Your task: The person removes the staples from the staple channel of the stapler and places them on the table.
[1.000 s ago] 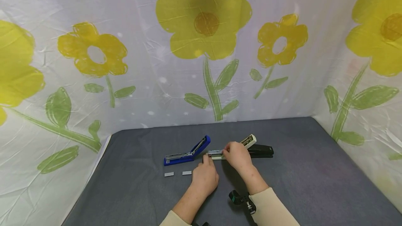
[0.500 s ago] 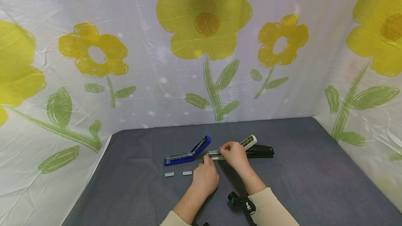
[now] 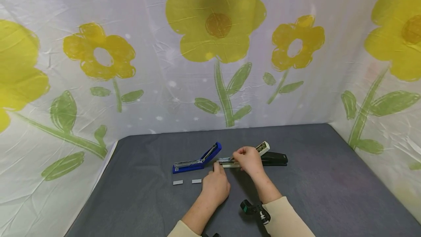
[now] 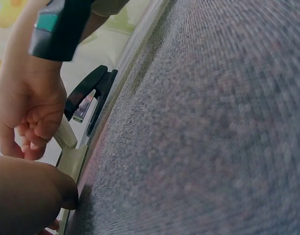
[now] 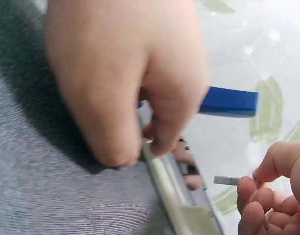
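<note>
A cream stapler [image 3: 264, 147] lies opened out, its top arm tilted up to the right and its metal magazine bared. At the front end of its base, my left hand [image 3: 216, 185] grips the stapler between fingers and thumb. Above the magazine, my right hand [image 3: 250, 161] pinches a short grey strip of staples [image 5: 226, 180], which sticks out from the fingertips in the right wrist view. That strip is apart from the magazine there. In the head view the right hand covers the middle of the stapler.
An opened blue stapler [image 3: 189, 165] lies to the left. Two more staple strips, one farther left [image 3: 178, 182] and one beside the left hand [image 3: 196, 181], lie before it. A black stapler [image 3: 275, 158] rests behind the cream one. A flowered cloth [image 3: 158, 94] hangs behind the grey-covered table [image 3: 138, 193].
My right hand shifts slightly left, then back right and a little up over the cream stapler. The left hand keeps its place at the stapler's front end.
</note>
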A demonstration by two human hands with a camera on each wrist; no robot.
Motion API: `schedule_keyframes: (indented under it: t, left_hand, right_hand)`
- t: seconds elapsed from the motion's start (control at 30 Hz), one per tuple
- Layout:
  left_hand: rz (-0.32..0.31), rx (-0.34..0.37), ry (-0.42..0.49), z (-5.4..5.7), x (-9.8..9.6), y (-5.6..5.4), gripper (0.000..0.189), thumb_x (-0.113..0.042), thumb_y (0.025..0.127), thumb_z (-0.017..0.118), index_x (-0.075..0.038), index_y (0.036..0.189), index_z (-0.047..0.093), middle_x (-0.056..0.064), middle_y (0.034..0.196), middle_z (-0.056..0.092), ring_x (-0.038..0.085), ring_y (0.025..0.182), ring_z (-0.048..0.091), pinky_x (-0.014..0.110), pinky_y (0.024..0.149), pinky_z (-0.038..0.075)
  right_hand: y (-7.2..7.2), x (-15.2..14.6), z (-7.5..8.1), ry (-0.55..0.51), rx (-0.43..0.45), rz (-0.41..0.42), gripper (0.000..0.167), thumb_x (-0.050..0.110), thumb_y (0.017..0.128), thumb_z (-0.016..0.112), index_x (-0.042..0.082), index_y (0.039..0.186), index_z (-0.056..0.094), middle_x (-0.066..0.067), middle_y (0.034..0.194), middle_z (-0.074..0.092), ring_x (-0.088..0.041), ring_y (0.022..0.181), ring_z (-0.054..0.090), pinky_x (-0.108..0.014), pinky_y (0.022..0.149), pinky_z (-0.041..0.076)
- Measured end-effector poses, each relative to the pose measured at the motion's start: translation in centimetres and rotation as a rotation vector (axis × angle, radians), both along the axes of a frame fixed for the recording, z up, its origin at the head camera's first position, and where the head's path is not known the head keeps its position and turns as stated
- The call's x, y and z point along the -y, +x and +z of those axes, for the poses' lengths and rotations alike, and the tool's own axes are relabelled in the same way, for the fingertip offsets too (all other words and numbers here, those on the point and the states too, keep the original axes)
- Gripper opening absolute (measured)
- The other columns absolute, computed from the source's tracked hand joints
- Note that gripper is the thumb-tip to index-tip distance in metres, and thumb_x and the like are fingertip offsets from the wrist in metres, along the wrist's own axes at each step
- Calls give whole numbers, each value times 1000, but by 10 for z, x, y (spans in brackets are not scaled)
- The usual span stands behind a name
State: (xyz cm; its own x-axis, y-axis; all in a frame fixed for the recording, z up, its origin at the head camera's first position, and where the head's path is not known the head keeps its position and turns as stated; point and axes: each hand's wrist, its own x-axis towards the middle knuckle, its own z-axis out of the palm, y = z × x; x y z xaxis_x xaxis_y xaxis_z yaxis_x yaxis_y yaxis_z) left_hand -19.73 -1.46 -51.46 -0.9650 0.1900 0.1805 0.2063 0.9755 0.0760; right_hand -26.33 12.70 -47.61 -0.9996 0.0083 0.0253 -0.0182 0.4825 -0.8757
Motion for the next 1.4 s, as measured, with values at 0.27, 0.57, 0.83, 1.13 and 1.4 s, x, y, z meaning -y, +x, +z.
schedule_keyframes:
  t: [0.27,0.57,0.83,1.13,1.4]
  left_hand:
    - [1,-37,15,-1,0,1,61,-25,90,71,14,135,56,24,134,50,29,78,64,42,58,56]
    - [-8,-43,-14,-1,0,3,61,-27,91,70,15,135,57,25,133,50,28,77,63,40,58,56]
    - [-7,-51,-12,0,0,2,62,-26,90,70,15,135,56,25,133,50,28,76,64,40,57,56]
    - [-2,-14,3,1,-1,1,62,-26,91,70,14,137,55,25,136,50,29,80,64,41,60,56]
    - [-11,-54,-7,1,0,2,62,-26,89,71,14,134,57,25,133,51,29,78,64,40,58,55]
  right_hand:
    - [-2,-15,14,-176,132,81,15,9,93,62,0,85,71,-18,78,68,-12,48,42,-31,52,45]
    - [-2,-37,25,-194,185,223,20,9,95,58,-6,96,71,-8,74,66,-12,51,47,-29,55,47]
    - [1,-55,28,-172,282,363,17,5,92,58,-5,91,72,-6,77,70,-7,50,45,-24,51,46]
    - [4,-62,22,-123,339,450,12,2,87,61,-2,81,70,-5,74,71,-3,46,42,-19,46,39]
    - [7,-54,9,-28,348,345,10,-2,79,62,-4,74,70,-11,70,72,-5,43,40,-20,44,39]
